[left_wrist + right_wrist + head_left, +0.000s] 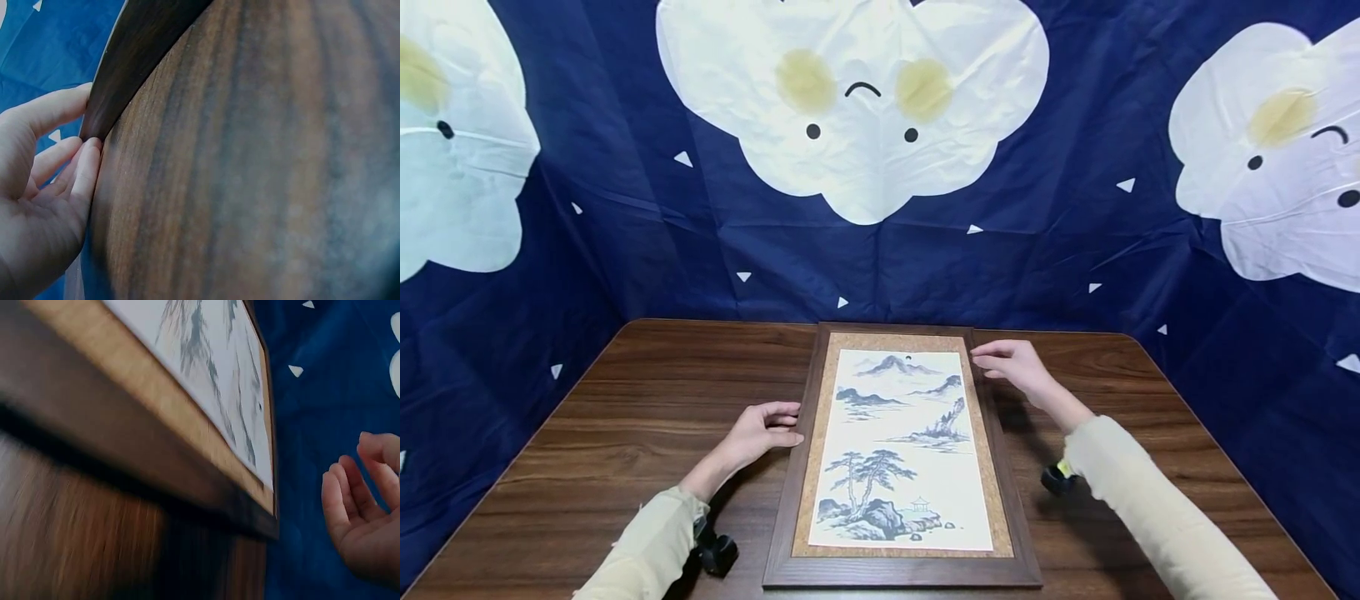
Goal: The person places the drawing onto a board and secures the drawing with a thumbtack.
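Observation:
A brown wooden picture frame point(904, 572) with a cork backing point(816, 492) lies on the table, its long sides running away from me. On the cork sits a white sheet with an ink landscape point(901, 450) of mountains, pines and a pavilion. My left hand point(762, 431) is at the frame's left side, thumb and fingers slightly spread. Its fingertips touch the frame's side edge in the left wrist view. By the frame's upper right corner is my right hand point(1017, 367), fingers loosely bent. In the right wrist view this hand point(369, 506) holds nothing and is apart from the frame.
The dark wood-grain table point(662, 400) extends on both sides of the frame. Behind and beside it hangs a blue cloth point(880, 267) with white cloud faces. Small black devices hang below both wrists, the left one point(718, 554) close over the table.

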### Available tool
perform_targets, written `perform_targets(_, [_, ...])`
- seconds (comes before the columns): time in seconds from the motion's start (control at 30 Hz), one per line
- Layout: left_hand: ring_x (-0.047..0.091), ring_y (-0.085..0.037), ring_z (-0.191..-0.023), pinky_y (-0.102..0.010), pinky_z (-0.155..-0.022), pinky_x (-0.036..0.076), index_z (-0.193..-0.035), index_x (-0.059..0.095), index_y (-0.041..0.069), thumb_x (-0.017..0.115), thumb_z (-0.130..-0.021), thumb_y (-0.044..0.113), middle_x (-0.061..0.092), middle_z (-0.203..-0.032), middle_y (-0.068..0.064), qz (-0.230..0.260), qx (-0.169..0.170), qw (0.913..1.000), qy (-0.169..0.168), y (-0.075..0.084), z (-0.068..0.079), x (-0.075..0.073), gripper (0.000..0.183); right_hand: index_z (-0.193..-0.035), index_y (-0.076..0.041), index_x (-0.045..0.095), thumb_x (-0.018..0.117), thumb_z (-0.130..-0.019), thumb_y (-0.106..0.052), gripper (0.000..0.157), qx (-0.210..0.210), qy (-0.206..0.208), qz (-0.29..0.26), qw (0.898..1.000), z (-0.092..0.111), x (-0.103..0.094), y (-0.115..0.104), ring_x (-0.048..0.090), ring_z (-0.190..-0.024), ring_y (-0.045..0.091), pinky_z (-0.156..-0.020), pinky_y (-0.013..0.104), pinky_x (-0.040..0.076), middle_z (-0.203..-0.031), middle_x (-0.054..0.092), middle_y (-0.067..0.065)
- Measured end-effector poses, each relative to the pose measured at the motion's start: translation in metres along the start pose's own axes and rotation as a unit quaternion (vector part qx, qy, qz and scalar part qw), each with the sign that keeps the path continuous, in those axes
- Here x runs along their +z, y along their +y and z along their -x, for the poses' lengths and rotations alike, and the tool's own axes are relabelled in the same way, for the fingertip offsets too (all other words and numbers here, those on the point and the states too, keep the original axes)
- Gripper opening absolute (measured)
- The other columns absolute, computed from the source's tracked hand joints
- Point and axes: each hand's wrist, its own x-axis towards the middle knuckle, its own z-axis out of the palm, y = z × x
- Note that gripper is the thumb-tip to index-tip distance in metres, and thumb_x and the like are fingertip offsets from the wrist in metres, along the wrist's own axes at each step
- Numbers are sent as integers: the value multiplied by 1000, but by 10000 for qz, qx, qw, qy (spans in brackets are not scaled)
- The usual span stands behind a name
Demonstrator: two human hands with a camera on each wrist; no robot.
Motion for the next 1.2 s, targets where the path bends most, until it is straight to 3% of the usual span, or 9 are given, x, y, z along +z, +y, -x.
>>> perform_targets(0.13, [54,-35,-103,-18,-74,47,-118,50,-15,71,-73,2,54,-117,-28,-32,36,10000,-25,-1,-1,0,53,-102,-1,68,70,-79,-19,30,-485,-65,-306,9983,8,-39,31,62,-87,10,-70,27,53,-100,67,5])
perform_targets(0.17, [54,-35,-103,-18,-74,47,-119,50,-15,71,-73,2,54,-117,-28,-42,29,10000,-33,-1,-1,0,53,-103,-1,67,70,-79,-19,30,-463,75,-195,9987,15,-47,32,62,-87,10,-70,27,53,-101,67,5])
perform_targets(0.3, [54,-35,-104,-18,-74,46,-119,49,-15,71,-74,3,54,-117,-27,-160,26,9998,-72,1,1,0,53,-107,-5,67,68,-81,-16,28,-408,438,-12,9982,19,-90,79,63,-91,11,-70,26,53,-104,67,2])
perform_targets(0.47, [54,-35,-105,-17,-74,46,-120,49,-14,70,-75,4,53,-119,-27,-258,-15,9997,-51,5,4,1,53,-109,-3,64,71,-79,-21,36,-142,936,378,9948,42,-116,99,63,-91,11,-69,28,53,-105,66,4])
perform_targets(0.63, [55,-34,-103,-19,-74,47,-120,50,-13,70,-75,3,54,-118,-26,-403,-16,9991,126,7,6,4,52,-109,3,61,71,-79,-23,42,-85,962,575,9937,73,-116,85,62,-88,3,-68,24,52,-100,67,-4])
perform_targets(0.8, [57,-32,-101,-22,-75,48,-118,53,-11,70,-75,2,56,-115,-24,-654,-49,9972,358,7,7,9,48,-108,9,60,69,-80,-21,42,12,767,668,9948,101,-96,48,62,-83,0,-68,20,52,-94,67,-12])
perform_targets(0.93, [57,-31,-100,-21,-73,48,-117,54,-9,70,-75,2,57,-114,-23,-672,-74,9967,447,7,6,10,47,-107,11,60,68,-81,-14,37,129,781,906,9927,112,-83,25,61,-80,-1,-68,17,50,-93,67,-12])
perform_targets(1.1, [58,-31,-98,-27,-74,49,-119,52,-9,72,-74,5,58,-112,-23,-1035,217,9932,493,7,5,-2,52,-106,11,59,67,-82,-12,35,100,899,1499,9846,114,-78,20,57,-79,-5,-66,14,47,-91,67,-10])
perform_targets(1.2, [58,-32,-96,-36,-78,49,-120,50,-9,73,-74,9,59,-110,-24,-1490,448,9852,712,6,3,-17,54,-108,12,58,66,-83,-14,37,32,965,1783,9792,113,-76,21,55,-81,-8,-68,12,45,-96,68,0])
